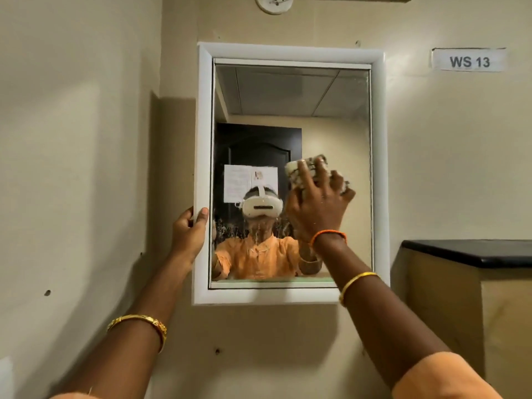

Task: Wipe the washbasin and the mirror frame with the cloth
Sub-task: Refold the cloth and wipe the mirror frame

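Observation:
A mirror with a white frame (290,52) hangs on the beige wall straight ahead. My left hand (188,233) grips the frame's left edge, thumb on the front. My right hand (318,204) presses a crumpled white-and-dark patterned cloth (296,172) flat against the mirror glass (290,93), right of its middle. Smears show on the lower glass near the reflection of a person in an orange top. The washbasin is out of view.
A counter with a black top (472,251) stands low at the right, close to the mirror's lower right corner. A label reading "WS 13" (469,60) is stuck on the wall at upper right. A round white fitting (273,4) sits above the mirror.

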